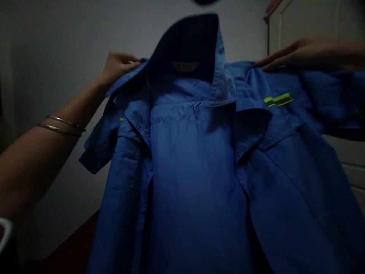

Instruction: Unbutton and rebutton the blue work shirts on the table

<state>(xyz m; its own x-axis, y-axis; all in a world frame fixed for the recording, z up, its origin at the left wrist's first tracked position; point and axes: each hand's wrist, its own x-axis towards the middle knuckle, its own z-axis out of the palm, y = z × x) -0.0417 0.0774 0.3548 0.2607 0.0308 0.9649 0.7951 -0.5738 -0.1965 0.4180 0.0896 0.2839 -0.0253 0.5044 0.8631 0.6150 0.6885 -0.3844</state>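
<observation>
A blue short-sleeved work shirt [188, 160] hangs upright in front of me, its front undone and the inside of its back showing. A pale label [185, 67] sits inside the raised collar [224, 76], and a yellow-green and grey strip [278, 99] crosses the chest at the right. My left hand [121, 65] is closed on the shirt near the collar at the left shoulder. At the other shoulder, my right hand [302, 55] pinches the cloth with its fingers fairly straight; its thumb is hidden. Two metal bangles [62, 126] circle my left forearm.
A pale wall [57, 45] stands behind the shirt. At the right is a light cabinet [313, 23] with a reddish thing [273, 7] at its top edge. Low at the left lies a dark red surface [74, 243]. The room is dim.
</observation>
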